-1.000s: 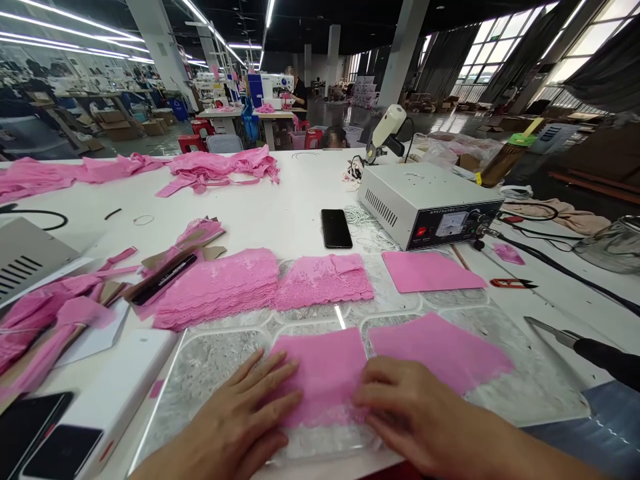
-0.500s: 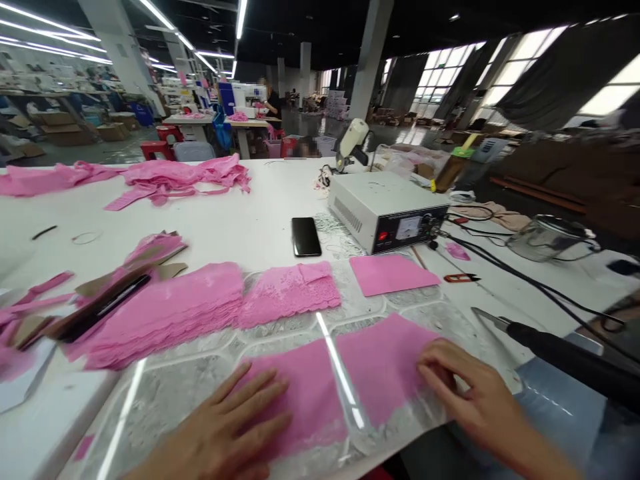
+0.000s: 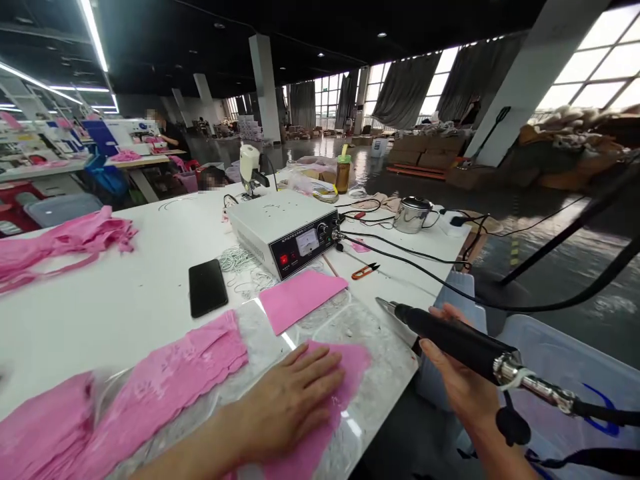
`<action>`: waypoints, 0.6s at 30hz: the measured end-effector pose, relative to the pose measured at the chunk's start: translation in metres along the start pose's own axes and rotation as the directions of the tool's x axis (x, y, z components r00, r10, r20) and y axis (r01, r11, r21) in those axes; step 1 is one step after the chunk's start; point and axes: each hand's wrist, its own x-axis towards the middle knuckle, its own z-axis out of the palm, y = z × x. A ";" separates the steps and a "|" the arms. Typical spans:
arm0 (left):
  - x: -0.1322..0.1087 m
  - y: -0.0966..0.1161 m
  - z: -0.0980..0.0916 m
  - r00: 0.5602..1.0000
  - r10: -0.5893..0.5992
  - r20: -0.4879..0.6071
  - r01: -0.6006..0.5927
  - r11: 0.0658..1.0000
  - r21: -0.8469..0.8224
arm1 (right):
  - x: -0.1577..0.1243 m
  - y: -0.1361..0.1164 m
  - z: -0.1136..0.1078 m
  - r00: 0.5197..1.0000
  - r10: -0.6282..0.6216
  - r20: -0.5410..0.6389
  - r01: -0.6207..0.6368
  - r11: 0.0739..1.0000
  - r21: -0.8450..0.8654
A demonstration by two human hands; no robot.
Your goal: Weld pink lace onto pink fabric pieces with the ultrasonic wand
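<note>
My left hand (image 3: 295, 400) lies flat on a piece of pink fabric (image 3: 357, 360), fingers stretched out. Part of the fabric is hidden beneath it. The fabric rests on a clear, grey-patterned mat (image 3: 383, 387) near the table's edge. At the right, my right hand (image 3: 465, 387) is wrapped round the black handle of a corded cutter (image 3: 450, 337), its metal blade pointing left over the mat's corner. Just behind the mat's fabric lies a smooth pink panel (image 3: 303, 300). Stacked pink lace pieces (image 3: 175, 373) lie to the left.
A white control box (image 3: 280, 220) with a dial stands behind the pink panel. Around it are a black phone (image 3: 207, 288), orange thread snips (image 3: 366, 271), a glass mug (image 3: 413, 215) and cables. A clear plastic bin (image 3: 565, 380) stands below the table at right.
My right hand has left the fabric and taken hold of the cutter. The left hand stays on the fabric. The view has swung to the right.
</note>
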 end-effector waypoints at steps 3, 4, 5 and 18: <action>0.021 -0.008 0.005 0.995 0.009 0.101 -0.007 1.000 -0.021 | 0.000 -0.008 0.017 0.995 0.050 -0.088 -0.032 0.982 0.188; 0.024 -0.010 0.006 0.993 0.015 0.121 -0.012 1.000 -0.022 | 0.002 -0.010 0.023 0.992 0.066 -0.111 -0.036 0.966 0.257; 0.025 -0.011 0.007 0.991 0.024 0.134 -0.021 1.000 -0.021 | 0.006 -0.012 0.029 0.988 0.081 -0.129 -0.035 0.946 0.322; 0.026 -0.012 0.002 0.973 0.150 0.178 -0.172 0.979 0.113 | 0.033 -0.050 0.008 0.965 0.258 -0.050 -0.126 0.619 0.776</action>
